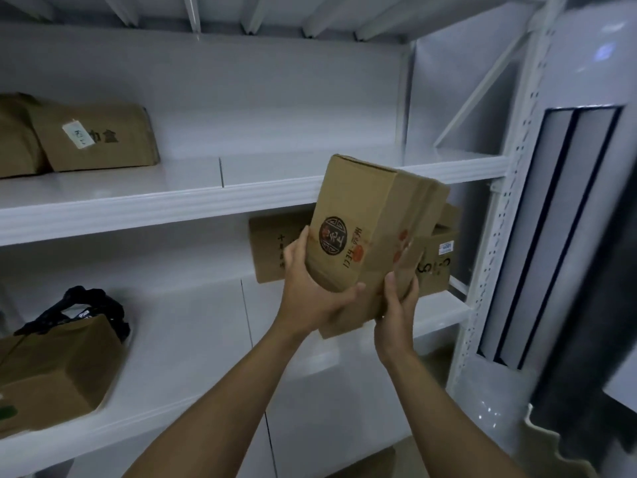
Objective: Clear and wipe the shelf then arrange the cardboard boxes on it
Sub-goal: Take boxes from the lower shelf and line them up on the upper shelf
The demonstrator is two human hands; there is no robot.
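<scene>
Head view, a person before white metal shelving. The held box [358, 232], brown cardboard with a round dark emblem on its front face, sits in mid-air in front of the upper shelf [165, 201], and its top end overlaps the shelf's front lip. Its long axis runs nearly upright, from the hands at 6 o'clock to the free end at 12 o'clock, leaning slightly toward 1 o'clock. Extra cardboard edges show behind its right side. Whether these are flaps or a second box cannot be told.

The left hand [310, 298] cups the lower left corner, with the thumb lying up the printed face and the fingers curled under the bottom edge. The right hand [400, 301] clasps the lower right edge, thumb forward and fingers wrapped behind. Both grips sit at the bottom end, so the whole length of the box projects above them.

The bare stretch of the upper shelf lies at 10 to 11 o'clock from the grip, and the left hand is the nearer one to it. Two stored boxes [93, 139] rest at its far 9 o'clock end. Judged from this, placement calls for the box to rise over the lip and travel toward 11 o'clock.

Further cartons [272, 250] stand on the lower shelf [193, 339] behind the hands. A brown package [58, 367] lies at 8 o'clock.
</scene>
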